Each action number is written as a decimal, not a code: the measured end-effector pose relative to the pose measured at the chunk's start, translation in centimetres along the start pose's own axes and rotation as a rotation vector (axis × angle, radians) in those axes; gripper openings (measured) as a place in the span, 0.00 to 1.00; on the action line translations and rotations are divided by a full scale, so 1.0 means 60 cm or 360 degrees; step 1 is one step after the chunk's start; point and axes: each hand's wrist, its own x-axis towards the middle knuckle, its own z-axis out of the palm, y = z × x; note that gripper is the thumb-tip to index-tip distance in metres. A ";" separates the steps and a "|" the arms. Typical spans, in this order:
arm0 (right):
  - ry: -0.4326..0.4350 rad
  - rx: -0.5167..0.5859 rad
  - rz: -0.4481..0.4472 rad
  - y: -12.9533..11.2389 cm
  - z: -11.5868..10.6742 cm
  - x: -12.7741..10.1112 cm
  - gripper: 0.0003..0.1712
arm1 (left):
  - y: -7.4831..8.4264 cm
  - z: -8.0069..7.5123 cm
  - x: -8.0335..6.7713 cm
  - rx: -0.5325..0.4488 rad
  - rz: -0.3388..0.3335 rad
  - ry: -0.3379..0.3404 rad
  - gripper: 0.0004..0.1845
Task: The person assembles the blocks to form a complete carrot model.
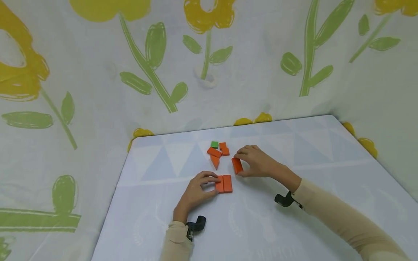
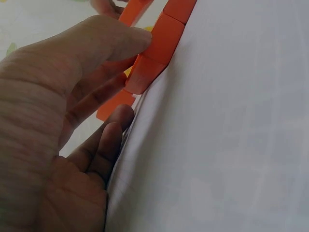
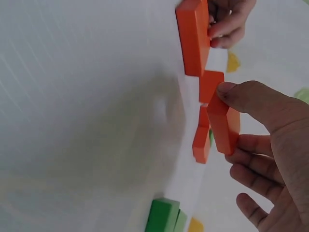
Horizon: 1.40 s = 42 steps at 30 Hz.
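Note:
My left hand (image 1: 196, 189) pinches the left one of two orange rectangular blocks (image 1: 227, 183) that lie side by side on the table, thumb at the near end and fingertips at the far end. To the right, my right hand (image 1: 258, 161) holds another orange block (image 1: 237, 165) by its two ends between thumb and fingers. This block is tilted up on its side, as the right wrist view also shows the held block (image 3: 223, 123) above the tabletop. Only part of the paired blocks (image 2: 154, 53) shows past the thumb in the left wrist view.
Beyond the hands lie a small green block (image 1: 214, 144), an orange triangular block (image 1: 214, 161) and several other orange blocks (image 1: 214, 152). Low in the right wrist view is a green block (image 3: 162, 215). The pale table (image 1: 140, 224) meets a flower-printed cloth (image 1: 248, 72) at its back edge.

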 end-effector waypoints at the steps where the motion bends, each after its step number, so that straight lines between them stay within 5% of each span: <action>1: 0.0005 0.0005 -0.0002 -0.003 0.003 -0.003 0.35 | 0.000 -0.001 0.000 0.0001 0.0006 0.0001 0.16; 20: 0.0076 -0.0057 0.0053 -0.038 0.031 -0.046 0.35 | 0.003 0.007 0.022 -0.0046 0.0040 0.0015 0.16; 42: 0.0064 -0.0006 0.0026 -0.058 0.063 -0.047 0.34 | 0.004 0.001 0.001 -0.0025 0.0017 0.0015 0.17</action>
